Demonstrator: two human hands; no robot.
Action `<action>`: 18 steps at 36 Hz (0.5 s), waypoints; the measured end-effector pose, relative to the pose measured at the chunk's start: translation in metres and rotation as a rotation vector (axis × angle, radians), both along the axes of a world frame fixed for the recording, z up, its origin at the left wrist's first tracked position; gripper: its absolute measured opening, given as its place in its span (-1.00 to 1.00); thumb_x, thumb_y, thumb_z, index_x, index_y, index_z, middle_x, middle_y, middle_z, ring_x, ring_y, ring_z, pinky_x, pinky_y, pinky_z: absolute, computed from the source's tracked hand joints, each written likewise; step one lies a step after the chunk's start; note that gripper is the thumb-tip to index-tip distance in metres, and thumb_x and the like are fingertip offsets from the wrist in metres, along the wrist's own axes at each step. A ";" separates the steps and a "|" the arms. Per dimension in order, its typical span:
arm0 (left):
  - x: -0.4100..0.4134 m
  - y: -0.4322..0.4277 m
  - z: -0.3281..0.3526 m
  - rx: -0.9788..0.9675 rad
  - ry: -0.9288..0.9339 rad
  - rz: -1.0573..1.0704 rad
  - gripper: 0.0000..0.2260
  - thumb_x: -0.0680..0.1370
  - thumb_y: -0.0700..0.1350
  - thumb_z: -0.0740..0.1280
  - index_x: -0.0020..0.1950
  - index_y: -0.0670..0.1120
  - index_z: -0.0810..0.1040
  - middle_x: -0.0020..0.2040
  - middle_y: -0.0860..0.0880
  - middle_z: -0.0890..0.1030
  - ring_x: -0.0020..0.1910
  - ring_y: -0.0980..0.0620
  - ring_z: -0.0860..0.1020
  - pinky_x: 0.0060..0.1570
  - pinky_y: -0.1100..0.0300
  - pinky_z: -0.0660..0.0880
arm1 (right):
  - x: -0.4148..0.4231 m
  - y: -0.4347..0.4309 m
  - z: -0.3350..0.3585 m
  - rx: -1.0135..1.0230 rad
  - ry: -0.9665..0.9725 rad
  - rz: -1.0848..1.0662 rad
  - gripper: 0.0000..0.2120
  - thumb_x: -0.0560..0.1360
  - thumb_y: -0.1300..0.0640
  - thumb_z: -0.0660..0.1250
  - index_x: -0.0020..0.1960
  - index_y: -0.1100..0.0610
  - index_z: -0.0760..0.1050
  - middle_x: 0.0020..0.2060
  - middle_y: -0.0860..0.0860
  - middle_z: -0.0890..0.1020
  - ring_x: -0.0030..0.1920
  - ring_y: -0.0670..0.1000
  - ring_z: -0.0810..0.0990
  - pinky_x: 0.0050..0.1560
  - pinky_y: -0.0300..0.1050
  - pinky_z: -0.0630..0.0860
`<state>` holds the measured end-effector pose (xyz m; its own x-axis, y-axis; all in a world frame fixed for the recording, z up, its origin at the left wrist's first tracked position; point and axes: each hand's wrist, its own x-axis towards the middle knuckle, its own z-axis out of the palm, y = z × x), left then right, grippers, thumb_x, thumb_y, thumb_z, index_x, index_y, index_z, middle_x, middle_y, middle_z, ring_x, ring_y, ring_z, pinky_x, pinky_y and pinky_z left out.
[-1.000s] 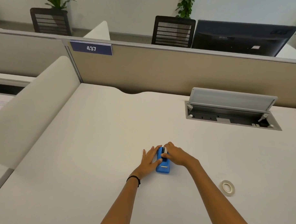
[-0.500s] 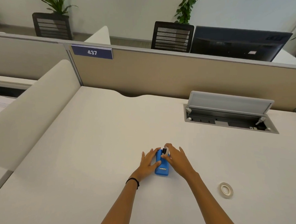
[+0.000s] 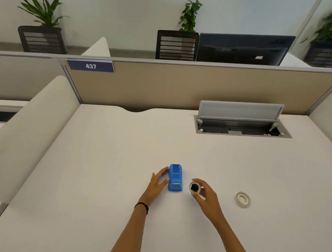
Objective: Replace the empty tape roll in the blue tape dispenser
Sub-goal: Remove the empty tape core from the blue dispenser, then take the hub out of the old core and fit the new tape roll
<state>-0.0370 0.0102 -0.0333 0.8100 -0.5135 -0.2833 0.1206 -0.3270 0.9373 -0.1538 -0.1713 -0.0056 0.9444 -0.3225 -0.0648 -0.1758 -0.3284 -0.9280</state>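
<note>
Now empty roll (image 3: 195,187) sits in right hand (image 3: 206,197), beside dispenser (image 3: 175,178).

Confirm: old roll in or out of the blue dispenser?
Out. The blue tape dispenser shows an empty cradle; the right hand holds the empty tape roll beside it. The left hand steadies the dispenser.

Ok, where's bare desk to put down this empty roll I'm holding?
Free: the strip between the right hand and the fresh tape roll, and the wide stretch from the blue dispenser to the cable tray. Crowded only between your hands.
</note>
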 end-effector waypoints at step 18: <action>-0.045 0.028 0.000 0.097 0.040 -0.017 -0.62 0.61 0.03 0.14 0.43 0.19 0.21 0.53 0.14 0.07 0.51 0.01 -0.24 0.48 -0.06 -0.15 | -0.086 -0.019 -0.035 0.278 0.061 -0.379 -0.87 0.51 0.16 0.32 0.03 -0.02 0.52 -0.03 0.01 0.66 -0.15 -0.01 0.70 0.08 0.08 0.58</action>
<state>-0.0818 0.0383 -0.0328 0.7883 -0.4960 -0.3640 0.1504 -0.4183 0.8958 -0.2398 -0.1899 -0.0405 0.7553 -0.6062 -0.2491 -0.2919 0.0292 -0.9560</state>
